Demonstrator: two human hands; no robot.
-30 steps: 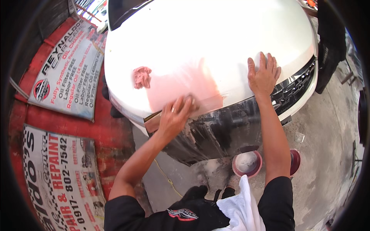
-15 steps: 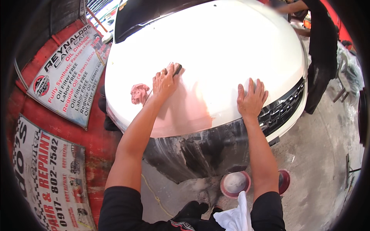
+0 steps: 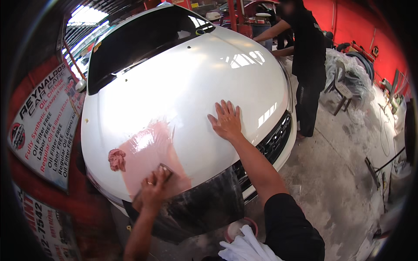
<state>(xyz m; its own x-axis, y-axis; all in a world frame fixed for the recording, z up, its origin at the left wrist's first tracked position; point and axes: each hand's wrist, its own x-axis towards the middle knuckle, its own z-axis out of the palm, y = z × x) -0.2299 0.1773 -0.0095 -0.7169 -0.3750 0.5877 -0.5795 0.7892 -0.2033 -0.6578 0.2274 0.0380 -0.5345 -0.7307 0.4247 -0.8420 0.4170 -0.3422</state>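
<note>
My left hand [image 3: 153, 186] is closed round a dark sanding block [image 3: 166, 170] and presses it on a pink, filler-like patch [image 3: 146, 158] near the front edge of a white car hood [image 3: 196, 91]. The hand is slightly blurred. Farther right, my right hand [image 3: 227, 122] lies flat on the bare white paint with its fingers spread, holding nothing. A crumpled reddish-pink cloth [image 3: 116, 159] rests on the hood at the left side of the patch. Dark, smeared sheeting [image 3: 204, 204] covers the car's front below the hood edge.
A co-worker in black [image 3: 309, 56] stands at the car's right side, arms reaching toward it. Below me are a pink-rimmed bucket [image 3: 257, 226] and a white cloth [image 3: 250, 248]. A chair [image 3: 340, 87] stands by plastic sheeting [image 3: 361, 78]. Printed banners [image 3: 45, 126] hang at left.
My left hand has drawn the sanding block back across the pink patch toward the hood's front edge. My right hand stays flat on the hood. The view has turned, showing more of the co-worker.
</note>
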